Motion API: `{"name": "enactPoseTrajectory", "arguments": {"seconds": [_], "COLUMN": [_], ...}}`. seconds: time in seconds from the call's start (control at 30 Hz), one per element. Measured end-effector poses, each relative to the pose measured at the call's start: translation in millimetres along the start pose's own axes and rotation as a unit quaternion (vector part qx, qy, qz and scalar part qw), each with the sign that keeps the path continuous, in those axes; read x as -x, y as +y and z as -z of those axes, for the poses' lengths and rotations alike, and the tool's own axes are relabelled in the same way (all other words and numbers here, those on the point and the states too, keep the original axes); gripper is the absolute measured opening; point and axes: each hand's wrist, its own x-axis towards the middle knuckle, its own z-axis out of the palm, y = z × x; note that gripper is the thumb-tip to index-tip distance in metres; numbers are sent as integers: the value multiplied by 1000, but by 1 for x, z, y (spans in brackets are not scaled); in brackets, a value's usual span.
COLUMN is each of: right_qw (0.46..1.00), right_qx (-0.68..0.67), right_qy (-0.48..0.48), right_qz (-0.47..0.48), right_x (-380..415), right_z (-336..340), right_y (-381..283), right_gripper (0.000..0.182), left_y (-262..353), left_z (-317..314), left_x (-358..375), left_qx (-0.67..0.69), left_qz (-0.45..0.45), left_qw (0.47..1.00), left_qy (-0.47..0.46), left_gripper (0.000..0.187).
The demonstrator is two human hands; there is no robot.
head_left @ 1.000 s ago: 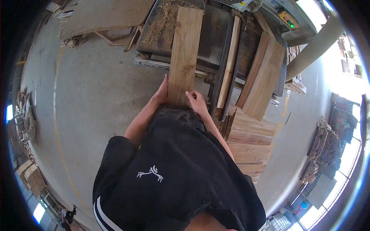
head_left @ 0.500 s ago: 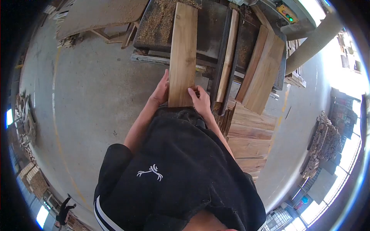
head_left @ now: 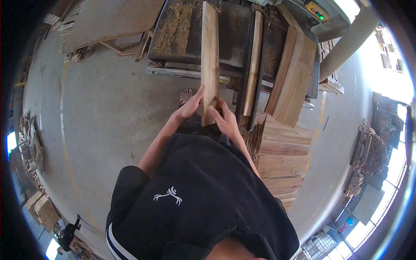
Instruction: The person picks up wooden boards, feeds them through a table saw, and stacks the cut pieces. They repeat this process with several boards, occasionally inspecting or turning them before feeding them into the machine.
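A long wooden board [head_left: 210, 56] lies between my hands, tilted toward its edge, its far end over the dark machine table [head_left: 234, 56] and its near end by my waist. My left hand [head_left: 191, 105] presses against the board's left side with the fingers stretched along it. On the other side, my right hand [head_left: 224, 118] grips the board near its close end, thumb on the wood and fingers curled at the edge. Right of the board, a narrow wood strip [head_left: 253, 65] sits between dark rails.
Sawdust [head_left: 175, 28] covers the table's left part. Wider boards [head_left: 297, 78] lie on its right side, and a stack of planks [head_left: 284, 149] stands below. A ribbed hose [head_left: 351, 47] and a button box [head_left: 316, 11] are at upper right. Another person [head_left: 68, 236] is at far lower left.
The board has turned from lying with its broad face up to tilting toward its edge. My left hand has moved right and slightly down with it.
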Motion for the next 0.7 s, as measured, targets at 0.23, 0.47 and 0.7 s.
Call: {"name": "enactPoseTrajectory", "arguments": {"seconds": [0.23, 0.47, 0.7], "right_qw": [990, 983, 968], "right_qx": [123, 26, -246], "right_qy": [-22, 50, 41], "right_qz": [72, 173, 34], "right_x": [6, -2, -32], "right_z": [5, 17, 7], "right_y": [-14, 0, 27], "right_gripper": [94, 79, 70], "left_y": [36, 56, 63], "left_z": [-21, -26, -19], "left_x": [-6, 9, 19], "left_qx": [-360, -503, -588], "left_qz": [-200, -139, -153], "left_qw": [911, 853, 794], "left_qy": [-18, 18, 21], "left_gripper": [86, 122, 149]}}
